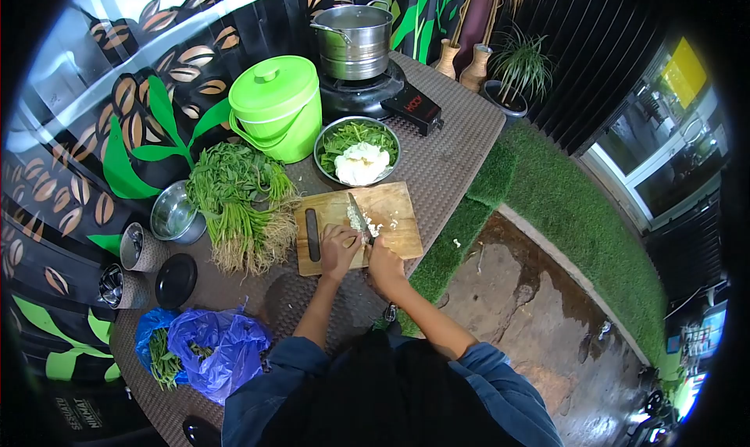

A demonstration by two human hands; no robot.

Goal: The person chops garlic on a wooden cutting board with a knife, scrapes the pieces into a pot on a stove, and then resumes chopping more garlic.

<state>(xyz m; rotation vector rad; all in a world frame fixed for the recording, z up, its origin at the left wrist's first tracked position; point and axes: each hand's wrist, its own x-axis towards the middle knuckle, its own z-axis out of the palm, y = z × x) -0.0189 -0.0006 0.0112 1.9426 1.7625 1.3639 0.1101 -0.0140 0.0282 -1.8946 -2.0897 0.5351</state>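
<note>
My right hand [385,266] is closed round the handle of a knife [358,214], its blade pointing away from me over a wooden cutting board [402,201]. Beside it, my left hand [341,252] rests on the board with bent fingers close to the blade; what lies under the fingertips is hidden. Small white chopped pieces [373,229] are scattered around the knife. Just behind the board stands a metal bowl [318,152] with green leaves [344,138] and a white mass [362,164].
Bunched greens with roots [238,189] lie left of the board, near an empty metal bowl [178,214]. A green lidded bucket [277,107] and a pot [355,45] on a stove [351,96] stand behind. Plastic bags [215,353] lie at the front left.
</note>
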